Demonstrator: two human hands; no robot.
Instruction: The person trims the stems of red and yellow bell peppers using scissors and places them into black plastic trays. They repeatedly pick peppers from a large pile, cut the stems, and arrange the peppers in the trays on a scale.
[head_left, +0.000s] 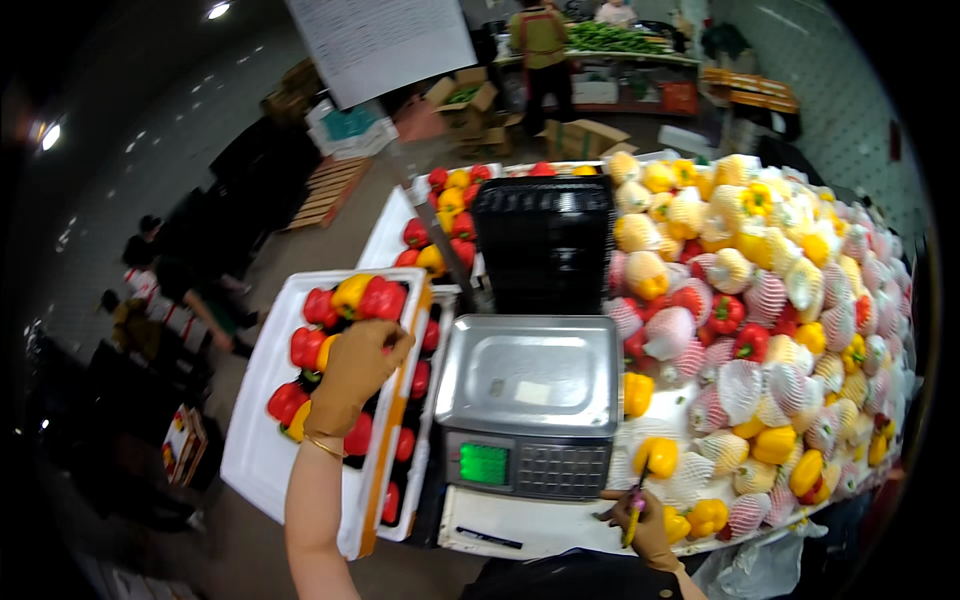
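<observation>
My left hand (358, 367), in a tan glove, is over a white foam box (262, 450) of red and yellow bell peppers. Its fingers are bent close to a red pepper (382, 298); whether they grip anything is unclear. In my right hand (643, 529), also gloved, is a slim tool with a yellow handle (632, 517). The tool's dark tip reaches up toward a yellow bell pepper (661, 456) on the right. Between my hands stands a digital scale (529, 375) with a bare metal pan and a lit green display.
Loose peppers, many in foam net sleeves (739, 390), are heaped on the right. Behind the scale rises a stack of black trays (544, 240). A black pen (489, 538) lies on the white tabletop (555, 525). A sheet of paper (382, 45) hangs ahead. Other people are farther off.
</observation>
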